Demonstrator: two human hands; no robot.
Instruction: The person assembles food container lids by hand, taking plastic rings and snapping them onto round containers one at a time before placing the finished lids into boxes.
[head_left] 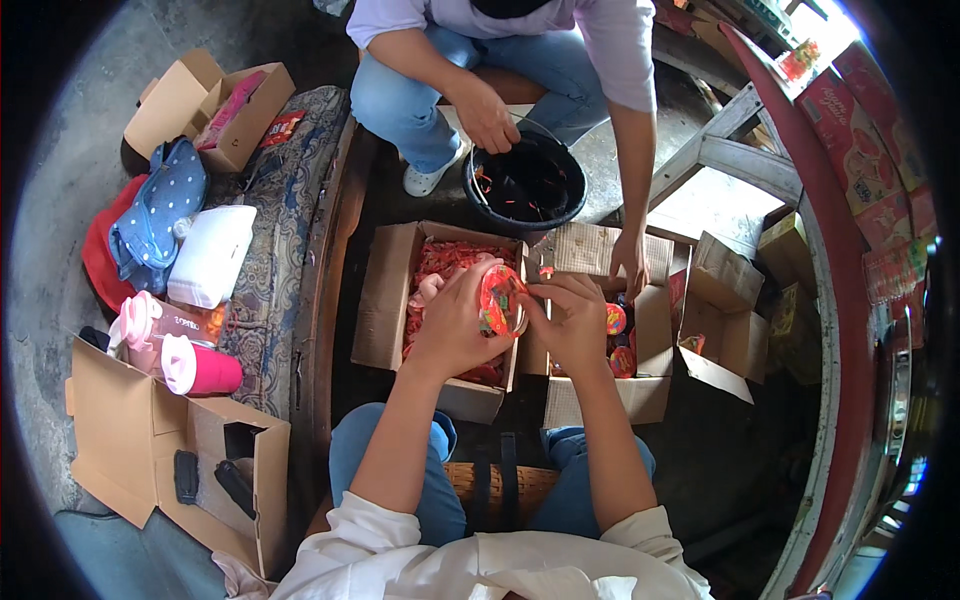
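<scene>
In front of me, my left hand [452,325] is closed round a small clear plastic cup with a red printed top [497,300], tilted so the top shows. The fingers of my right hand [572,318] pinch at the right edge of that cup; whether they grip a loose bit of wrapper there I cannot tell. Below my left hand stands an open cardboard box [388,300] filled with small red packets [450,258]. Under my right hand is a second open box [610,400], with a few round red-and-yellow cups [617,320] in it.
Opposite, a person [620,130] holds a black bucket's handle and reaches into the second box. The bucket [485,208] holds red scraps. At left, a patterned bench [285,230] bears tumblers [205,368] and a bag [160,215]. A smaller box [745,345] and a white frame [750,170] stand right.
</scene>
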